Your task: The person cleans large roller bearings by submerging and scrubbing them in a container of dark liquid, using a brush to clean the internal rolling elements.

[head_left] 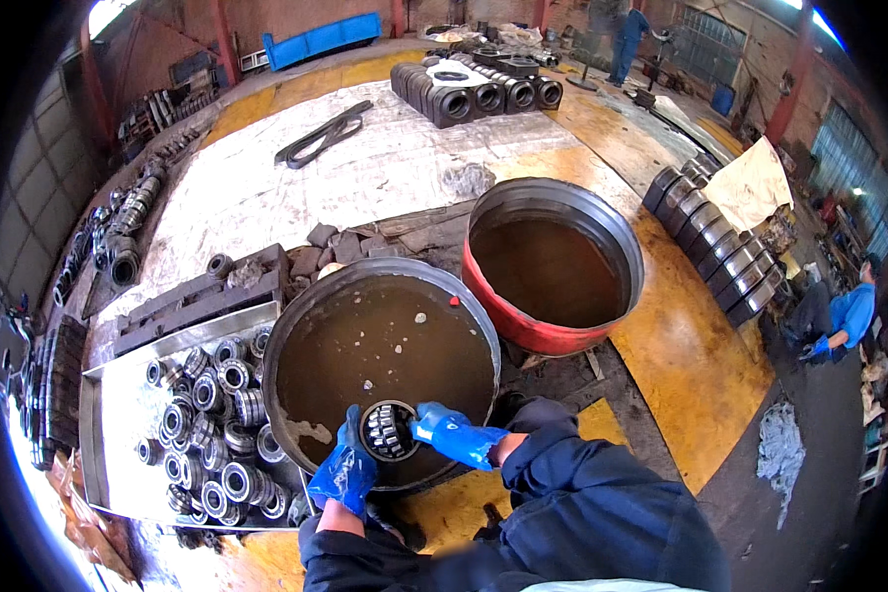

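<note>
A spherical roller bearing (389, 431) with shiny rollers is held just above the brown liquid, near the front rim of a round metal drum (278, 340). My left hand (345, 469), in a blue rubber glove, grips the bearing's left edge. On the opposite edge, my right hand (454, 435), gloved the same way, has its fingers closed at the ring. The bearing is tilted, so its rollers face up. Pale bits and a small red piece (455, 301) float in the liquid.
A metal tray (91, 434) heaped with bearings (207, 390) stands left of the drum. Beyond to the right is a red drum (543, 335) of brown liquid. Black housings (454, 104) are stacked farther off. A person in blue (849, 314) sits at right; another (629, 44) stands behind.
</note>
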Demonstrator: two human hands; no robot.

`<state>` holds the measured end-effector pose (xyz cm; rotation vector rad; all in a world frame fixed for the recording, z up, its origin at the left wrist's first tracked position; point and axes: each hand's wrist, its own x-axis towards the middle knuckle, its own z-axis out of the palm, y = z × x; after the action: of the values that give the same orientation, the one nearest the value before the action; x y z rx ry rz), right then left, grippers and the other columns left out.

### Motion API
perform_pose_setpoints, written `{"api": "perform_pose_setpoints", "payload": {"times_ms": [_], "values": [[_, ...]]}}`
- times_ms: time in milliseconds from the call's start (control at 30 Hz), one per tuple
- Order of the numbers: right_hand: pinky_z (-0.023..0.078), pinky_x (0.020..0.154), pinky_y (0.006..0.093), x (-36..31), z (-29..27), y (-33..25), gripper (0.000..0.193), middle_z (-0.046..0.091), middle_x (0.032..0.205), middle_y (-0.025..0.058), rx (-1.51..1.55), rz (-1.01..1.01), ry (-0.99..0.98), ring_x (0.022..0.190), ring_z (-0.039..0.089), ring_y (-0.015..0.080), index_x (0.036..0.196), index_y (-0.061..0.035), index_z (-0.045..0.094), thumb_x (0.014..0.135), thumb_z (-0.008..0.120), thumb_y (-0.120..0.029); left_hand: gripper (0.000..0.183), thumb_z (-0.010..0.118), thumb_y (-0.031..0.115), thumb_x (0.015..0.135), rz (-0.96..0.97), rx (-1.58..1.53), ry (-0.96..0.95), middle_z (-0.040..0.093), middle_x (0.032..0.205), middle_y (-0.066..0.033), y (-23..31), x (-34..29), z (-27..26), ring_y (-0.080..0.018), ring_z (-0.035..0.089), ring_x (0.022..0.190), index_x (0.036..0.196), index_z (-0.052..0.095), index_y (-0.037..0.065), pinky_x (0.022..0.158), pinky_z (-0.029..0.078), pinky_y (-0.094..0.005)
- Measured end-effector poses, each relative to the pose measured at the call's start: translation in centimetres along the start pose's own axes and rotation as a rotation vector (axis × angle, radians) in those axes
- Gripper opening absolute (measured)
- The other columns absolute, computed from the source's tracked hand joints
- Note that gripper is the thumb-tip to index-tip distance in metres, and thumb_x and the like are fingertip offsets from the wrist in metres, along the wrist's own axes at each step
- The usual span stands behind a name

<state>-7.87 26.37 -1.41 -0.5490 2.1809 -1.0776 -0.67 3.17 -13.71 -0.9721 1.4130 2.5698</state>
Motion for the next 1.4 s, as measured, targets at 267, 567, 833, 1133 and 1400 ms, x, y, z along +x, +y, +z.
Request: {"api": "perform_pose_setpoints", "payload": {"times_ms": [267, 567, 833, 1133, 1400], "values": [[0.047, 0.074, 0.0308, 0.6, 0.0, 0.1, 0.037, 0.068, 0.089, 0.0069, 0.369, -0.058, -0.093, 0.079, 0.059, 0.0144, 0.115, -0.0003, 0.067, 0.097, 0.051, -0.028, 0.065, 0.029, 0.054, 0.102, -0.230, -0.535, -0.176, 0.072, 0.108, -0.0154, 5.0, -4.0, 5.5, -0.0347, 0.068, 0.094, 0.123, 0.065, 0.004, 0.090, 0.054, -0.0533], [0.047, 0.077, 0.0313, 0.5, 0.5, 0.5, 0.038, 0.069, 0.092, 0.0084, 0.479, -0.102, -0.099, 0.084, 0.060, 0.0150, 0.115, 0.0024, 0.066, 0.097, 0.052, -0.028, 0.056, 0.032, 0.045, 0.100, -0.170, -0.396, -0.198, 0.072, 0.106, -0.0158, 5.9, -5.1, 6.8, -0.0355, 0.067, 0.095, 0.116, 0.067, 0.004, 0.093, 0.053, -0.0551], [0.047, 0.075, 0.0351, 0.7, -0.8, 0.5, 0.039, 0.068, 0.090, 0.0115, 0.201, 0.030, -0.011, 0.081, 0.060, 0.0193, 0.111, 0.0025, 0.066, 0.092, 0.056, -0.029, 0.060, 0.032, 0.051, 0.101, -0.310, -0.539, -0.090, 0.071, 0.111, -0.0169, 7.5, -6.5, 9.4, -0.0374, 0.066, 0.102, 0.122, 0.066, 0.005, 0.096, 0.050, -0.0576], [0.049, 0.074, 0.0363, 2.3, 0.8, 2.8, 0.043, 0.069, 0.093, 0.0136, 0.130, -0.041, -0.015, 0.079, 0.061, 0.0209, 0.124, -0.0020, 0.064, 0.093, 0.053, -0.029, 0.056, 0.029, 0.042, 0.102, -0.335, -0.604, -0.223, 0.071, 0.112, -0.0179, 4.6, -4.6, 7.2, -0.0370, 0.067, 0.101, 0.119, 0.067, 0.004, 0.095, 0.052, -0.0554], [0.047, 0.086, 0.0434, 0.3, -0.2, 0.0, 0.038, 0.067, 0.107, 0.0253, 0.193, -0.172, -0.029, 0.102, 0.064, 0.0367, 0.116, 0.0036, 0.063, 0.095, 0.052, -0.027, 0.055, 0.032, 0.042, 0.101, -0.300, -0.567, -0.164, 0.073, 0.104, -0.0166, 4.0, -4.3, 6.7, -0.0350, 0.069, 0.094, 0.115, 0.068, 0.003, 0.090, 0.055, -0.0532]]}}
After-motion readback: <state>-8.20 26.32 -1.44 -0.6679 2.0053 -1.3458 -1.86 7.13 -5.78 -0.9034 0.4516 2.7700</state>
